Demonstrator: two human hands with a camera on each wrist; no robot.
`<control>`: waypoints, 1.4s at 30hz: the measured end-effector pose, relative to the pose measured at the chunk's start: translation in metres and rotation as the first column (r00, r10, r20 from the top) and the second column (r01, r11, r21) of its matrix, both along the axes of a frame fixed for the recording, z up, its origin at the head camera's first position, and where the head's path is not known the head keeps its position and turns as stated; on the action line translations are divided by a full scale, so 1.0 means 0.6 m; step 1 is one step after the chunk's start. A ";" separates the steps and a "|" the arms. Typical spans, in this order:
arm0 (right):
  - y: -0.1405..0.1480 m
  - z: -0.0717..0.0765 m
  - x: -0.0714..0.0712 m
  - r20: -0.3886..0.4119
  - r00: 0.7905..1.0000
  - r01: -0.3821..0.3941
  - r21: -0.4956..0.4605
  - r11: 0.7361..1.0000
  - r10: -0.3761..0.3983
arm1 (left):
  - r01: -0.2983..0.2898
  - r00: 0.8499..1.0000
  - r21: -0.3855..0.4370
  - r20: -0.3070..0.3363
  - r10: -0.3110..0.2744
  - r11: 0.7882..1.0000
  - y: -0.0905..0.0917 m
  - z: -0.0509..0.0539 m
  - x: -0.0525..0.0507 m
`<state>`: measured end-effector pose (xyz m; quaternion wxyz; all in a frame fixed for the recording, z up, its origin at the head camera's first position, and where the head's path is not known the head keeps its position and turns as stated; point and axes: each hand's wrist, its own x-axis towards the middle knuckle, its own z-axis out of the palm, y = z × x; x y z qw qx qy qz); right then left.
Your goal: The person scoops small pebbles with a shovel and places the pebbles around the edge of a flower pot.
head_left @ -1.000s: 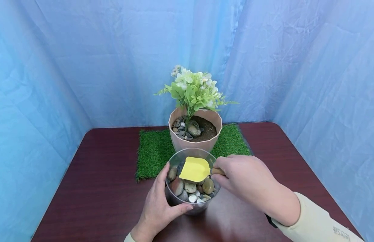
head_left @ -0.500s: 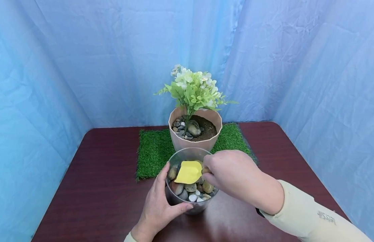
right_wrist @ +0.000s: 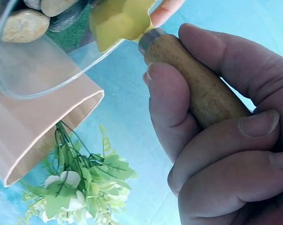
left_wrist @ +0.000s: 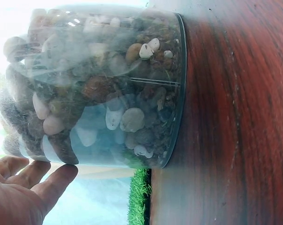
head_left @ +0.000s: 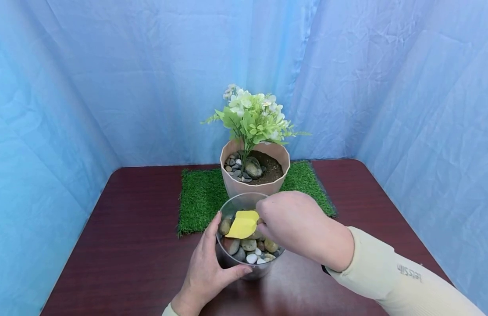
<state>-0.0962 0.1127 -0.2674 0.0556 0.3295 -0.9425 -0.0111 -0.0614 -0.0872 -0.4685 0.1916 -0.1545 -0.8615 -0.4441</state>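
A clear container (head_left: 263, 270) of mixed stones (head_left: 249, 244) stands on the table in front of the flowerpot. My left hand (head_left: 206, 267) holds its left side, thumb at the near side and fingers along the wall. In the left wrist view, the fingertips touch the clear wall. My right hand (head_left: 297, 224) grips a small hand trowel by its wooden handle (right_wrist: 197, 79), fingers curled round it. The trowel's yellow blade (head_left: 244, 224) is inside the container's mouth, tilted, over the stones. In the head view the right hand mostly hides the handle.
Behind the container, a pink flowerpot (head_left: 251, 188) sits on a green turf mat (head_left: 200, 202). It holds soil, small pebbles, one larger stone (head_left: 253, 167) and a white-flowered plant (head_left: 257, 118). Blue curtains (head_left: 180, 79) enclose the dark red table (head_left: 129, 237).
My right hand has moved left with the trowel, whose blade has shifted left and tilted over the stones in the container. The left hand and the container have stayed put.
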 end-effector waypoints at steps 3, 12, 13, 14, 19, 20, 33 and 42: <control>-0.009 0.009 -0.001 0.027 1.000 0.004 0.030 1.000 -0.005 | 0.003 1.000 0.001 0.008 -0.003 1.000 0.000 0.001 0.000; -0.042 0.021 -0.016 0.091 0.995 0.035 0.124 0.992 -0.047 | -0.002 1.000 -0.011 0.010 0.003 1.000 0.001 0.000 0.001; -0.044 0.020 -0.018 0.102 0.993 0.042 0.133 0.990 -0.056 | -0.003 1.000 -0.010 0.012 0.003 1.000 0.001 0.000 0.001; -0.046 0.021 -0.019 0.111 0.992 0.048 0.138 0.989 -0.063 | -0.003 1.000 -0.009 0.012 0.003 1.000 0.001 0.000 0.001; -0.047 0.019 -0.018 0.101 0.993 0.045 0.141 0.989 -0.060 | -0.003 1.000 -0.008 0.011 0.003 1.000 0.000 0.000 0.001; -0.048 0.018 -0.017 0.087 0.995 0.040 0.140 0.989 -0.052 | -0.003 1.000 -0.008 0.010 0.003 1.000 0.000 0.001 0.001; -0.038 -0.013 -0.005 -0.084 0.996 -0.009 0.100 0.995 0.018 | -0.002 1.000 -0.011 0.010 0.002 1.000 -0.001 0.001 0.001; -0.039 -0.032 -0.009 -0.036 0.999 0.018 0.076 0.997 -0.015 | 0.003 1.000 -0.008 -0.007 -0.003 1.000 -0.001 -0.001 0.000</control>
